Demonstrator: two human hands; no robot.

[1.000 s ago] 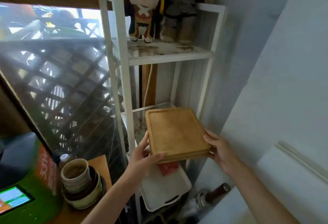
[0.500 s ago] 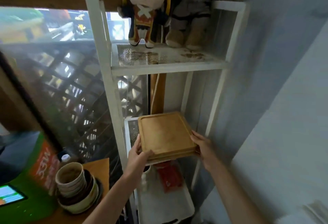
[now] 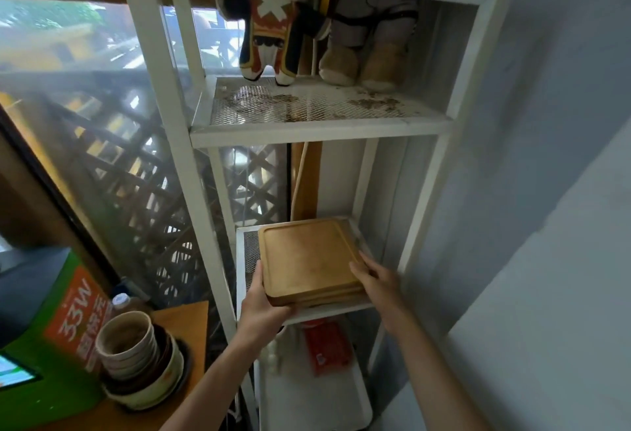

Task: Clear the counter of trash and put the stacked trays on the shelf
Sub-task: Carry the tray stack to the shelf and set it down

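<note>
A stack of wooden trays (image 3: 309,258) lies on the middle tier of a white metal shelf (image 3: 247,253), its front corner near the shelf's front edge. My left hand (image 3: 264,301) grips the stack's near left corner, thumb on top. On the right, my right hand (image 3: 377,282) presses against the stack's near right edge with the fingers laid along it. The mesh of the middle tier shows only at the left of the trays.
Two plush dolls (image 3: 280,14) stand on the upper mesh tier (image 3: 307,113). A white tray (image 3: 307,396) with a red packet (image 3: 327,347) lies on the tier below. A stack of bowls (image 3: 136,355) sits on the wooden counter at lower left. A grey wall stands at right.
Both hands have pushed the trays from in front of the shelf onto its middle tier. The view has moved closer to the shelf.
</note>
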